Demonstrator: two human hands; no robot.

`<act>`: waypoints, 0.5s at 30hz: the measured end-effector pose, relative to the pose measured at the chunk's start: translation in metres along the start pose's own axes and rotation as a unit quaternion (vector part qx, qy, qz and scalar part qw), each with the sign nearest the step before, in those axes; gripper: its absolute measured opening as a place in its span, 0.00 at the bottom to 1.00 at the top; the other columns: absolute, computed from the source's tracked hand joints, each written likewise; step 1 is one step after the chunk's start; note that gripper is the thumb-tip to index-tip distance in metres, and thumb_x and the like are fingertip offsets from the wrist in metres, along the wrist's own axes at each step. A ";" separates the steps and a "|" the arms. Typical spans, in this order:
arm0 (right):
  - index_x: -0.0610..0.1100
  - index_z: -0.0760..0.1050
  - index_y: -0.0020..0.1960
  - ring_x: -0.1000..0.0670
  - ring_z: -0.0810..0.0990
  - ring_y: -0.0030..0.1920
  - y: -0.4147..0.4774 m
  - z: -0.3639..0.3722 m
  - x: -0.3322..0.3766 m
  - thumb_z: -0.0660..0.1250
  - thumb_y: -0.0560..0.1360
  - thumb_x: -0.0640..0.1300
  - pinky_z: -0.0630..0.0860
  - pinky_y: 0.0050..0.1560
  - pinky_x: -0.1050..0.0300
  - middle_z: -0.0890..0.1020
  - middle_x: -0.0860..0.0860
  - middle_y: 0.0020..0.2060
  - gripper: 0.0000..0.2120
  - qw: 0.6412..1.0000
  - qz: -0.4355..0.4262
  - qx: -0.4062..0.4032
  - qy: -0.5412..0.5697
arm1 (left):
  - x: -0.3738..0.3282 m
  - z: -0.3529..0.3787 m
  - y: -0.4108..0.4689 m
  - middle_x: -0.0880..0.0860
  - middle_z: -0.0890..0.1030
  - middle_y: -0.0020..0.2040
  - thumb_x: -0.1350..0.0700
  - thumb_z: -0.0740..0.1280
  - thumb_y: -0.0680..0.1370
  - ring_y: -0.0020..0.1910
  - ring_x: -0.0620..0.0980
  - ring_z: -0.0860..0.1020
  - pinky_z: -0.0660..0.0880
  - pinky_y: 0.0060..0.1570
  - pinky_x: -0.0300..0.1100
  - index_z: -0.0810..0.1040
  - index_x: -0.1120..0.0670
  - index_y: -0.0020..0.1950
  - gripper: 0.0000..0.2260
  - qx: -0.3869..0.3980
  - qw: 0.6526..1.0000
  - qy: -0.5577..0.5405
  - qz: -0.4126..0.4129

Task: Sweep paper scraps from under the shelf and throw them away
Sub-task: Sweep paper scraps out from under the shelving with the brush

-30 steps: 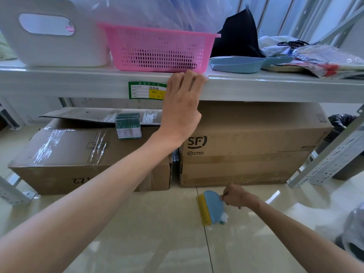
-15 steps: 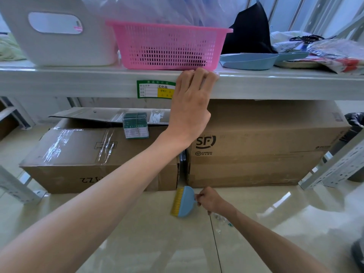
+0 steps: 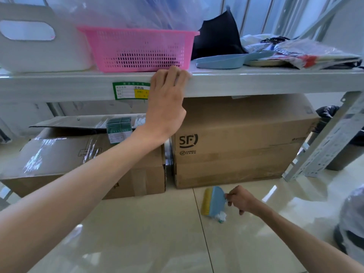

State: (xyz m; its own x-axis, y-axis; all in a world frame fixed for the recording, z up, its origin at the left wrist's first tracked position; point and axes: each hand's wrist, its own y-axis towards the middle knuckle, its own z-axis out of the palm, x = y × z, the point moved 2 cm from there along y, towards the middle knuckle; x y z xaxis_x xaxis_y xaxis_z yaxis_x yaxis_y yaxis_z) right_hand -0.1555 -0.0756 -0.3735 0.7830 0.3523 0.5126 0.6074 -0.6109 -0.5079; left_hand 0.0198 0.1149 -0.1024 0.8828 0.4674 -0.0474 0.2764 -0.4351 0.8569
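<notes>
Paper scraps [image 3: 221, 216] lie on the glossy tiled floor [image 3: 147, 233], touching the near end of the small blue brush [image 3: 213, 201]. My right hand [image 3: 239, 200] grips the brush by its handle, just in front of the SF carton [image 3: 236, 144]. My left hand [image 3: 167, 107] hooks its fingers over the front edge of the grey metal shelf [image 3: 256, 81]. A taped carton [image 3: 78, 158] sits beside the first, with a narrow gap between them. Open floor spreads toward me, and a perforated upright [image 3: 325, 144] bounds the right.

Two cardboard boxes [image 3: 84, 160] [image 3: 236, 144], one brush [image 3: 213, 201], one pink basket [image 3: 141, 50]
</notes>
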 end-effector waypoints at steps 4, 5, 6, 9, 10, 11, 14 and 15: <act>0.39 0.78 0.34 0.52 0.68 0.25 0.001 0.000 0.011 0.65 0.78 0.42 0.69 0.20 0.60 0.73 0.50 0.26 0.14 0.997 -0.047 0.034 0.056 | -0.003 -0.008 0.006 0.57 0.75 0.55 0.68 0.70 0.69 0.54 0.56 0.71 0.66 0.57 0.44 0.75 0.59 0.57 0.18 0.010 1.000 -0.019 0.013; 0.39 0.78 0.35 0.52 0.68 0.25 0.001 0.003 0.016 0.65 0.78 0.41 0.69 0.20 0.61 0.73 0.50 0.26 0.14 0.995 -0.057 0.047 0.064 | -0.007 -0.010 0.009 0.57 0.76 0.56 0.66 0.70 0.71 0.56 0.55 0.72 0.66 0.58 0.43 0.75 0.59 0.59 0.17 0.014 0.999 -0.020 0.029; 0.38 0.78 0.35 0.52 0.68 0.24 -0.001 0.007 0.021 0.65 0.78 0.42 0.69 0.20 0.61 0.73 0.50 0.25 0.14 0.994 -0.068 0.057 0.064 | -0.013 -0.009 0.013 0.57 0.75 0.57 0.64 0.71 0.72 0.58 0.55 0.72 0.66 0.60 0.43 0.75 0.58 0.60 0.17 0.022 0.998 -0.023 0.055; 0.36 0.77 0.36 0.52 0.69 0.20 -0.006 0.023 0.032 0.64 0.78 0.43 0.70 0.21 0.61 0.73 0.52 0.20 0.15 0.990 -0.097 0.087 0.047 | -0.045 0.000 0.026 0.55 0.75 0.61 0.59 0.70 0.73 0.61 0.54 0.72 0.67 0.62 0.44 0.74 0.57 0.64 0.20 0.046 0.987 -0.046 0.147; 0.36 0.77 0.36 0.52 0.69 0.20 -0.008 0.029 0.034 0.64 0.78 0.43 0.70 0.21 0.61 0.75 0.51 0.21 0.15 0.989 -0.106 0.098 0.045 | -0.059 0.005 0.030 0.55 0.75 0.62 0.57 0.70 0.74 0.61 0.53 0.72 0.68 0.62 0.45 0.74 0.56 0.65 0.20 0.056 0.981 -0.058 0.177; 0.37 0.78 0.37 0.52 0.70 0.20 -0.010 0.035 0.035 0.64 0.78 0.43 0.70 0.21 0.61 0.77 0.48 0.25 0.14 0.987 -0.114 0.106 0.047 | -0.074 0.012 0.034 0.54 0.75 0.63 0.55 0.70 0.74 0.62 0.53 0.72 0.68 0.62 0.46 0.73 0.54 0.67 0.21 0.068 0.974 -0.070 0.205; 0.41 0.75 0.33 0.51 0.70 0.23 -0.015 0.048 0.031 0.62 0.78 0.43 0.68 0.20 0.64 0.78 0.45 0.31 0.16 0.986 -0.117 0.116 0.033 | -0.111 0.037 0.042 0.51 0.73 0.67 0.50 0.69 0.76 0.65 0.52 0.71 0.69 0.66 0.49 0.70 0.50 0.71 0.24 0.116 0.955 -0.090 0.256; 0.43 0.74 0.31 0.52 0.70 0.23 -0.016 0.052 0.028 0.61 0.78 0.42 0.68 0.19 0.64 0.76 0.48 0.30 0.17 0.986 -0.121 0.116 0.023 | -0.120 0.046 0.045 0.50 0.72 0.68 0.48 0.69 0.76 0.66 0.52 0.70 0.69 0.66 0.50 0.69 0.49 0.72 0.25 0.129 0.953 -0.089 0.260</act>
State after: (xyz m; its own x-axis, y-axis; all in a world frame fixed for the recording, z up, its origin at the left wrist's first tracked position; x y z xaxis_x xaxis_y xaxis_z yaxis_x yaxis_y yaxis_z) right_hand -0.1359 -0.0193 -0.3872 0.6085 0.4318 0.6657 0.7935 -0.3331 -0.5093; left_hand -0.0569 0.0042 -0.0819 0.9698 0.0092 0.2439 -0.1524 -0.7578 0.6344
